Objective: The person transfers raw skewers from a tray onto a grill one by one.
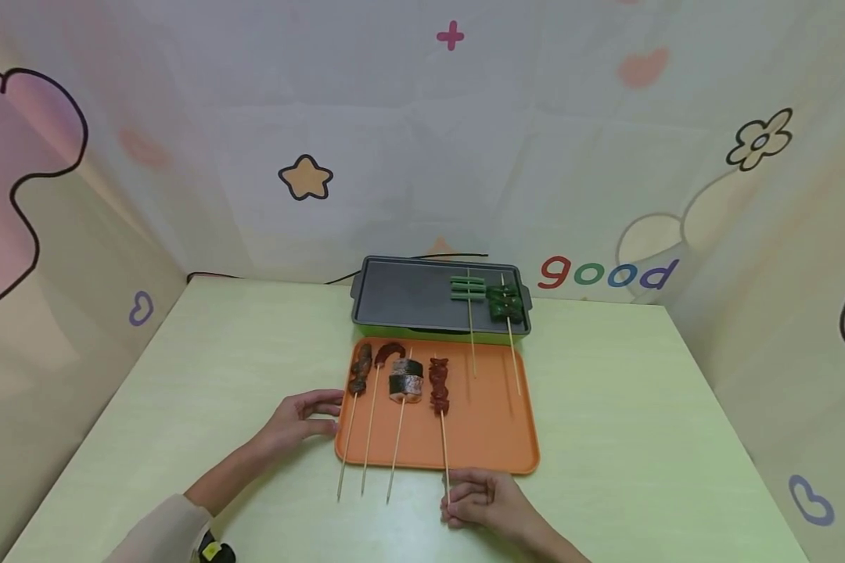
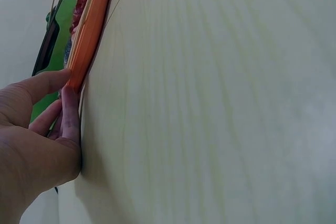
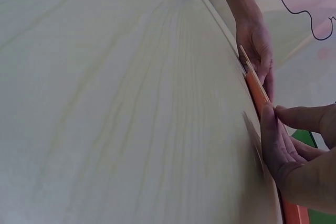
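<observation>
An orange tray [image 1: 493,422] lies mid-table in the head view. On its left half lie several skewers; a red meat skewer [image 1: 439,385] is the rightmost, beside a rolled skewer [image 1: 406,379]. My right hand [image 1: 458,500] pinches the red meat skewer's stick end at the tray's front edge; in the right wrist view my right hand [image 3: 281,124] has thumb and fingers closed together by the tray rim [image 3: 257,90]. My left hand [image 1: 327,414] holds the tray's left edge; the left wrist view shows my left hand [image 2: 60,98] with thumb over the rim [image 2: 89,35] and fingers under it.
A dark grey griddle [image 1: 408,293] on a green base stands behind the tray. A green bean skewer [image 1: 468,288] and a dark green skewer [image 1: 505,301] lie on it, sticks reaching onto the tray. A black cable [image 1: 267,277] runs behind. Patterned walls enclose the pale green table [image 1: 641,407].
</observation>
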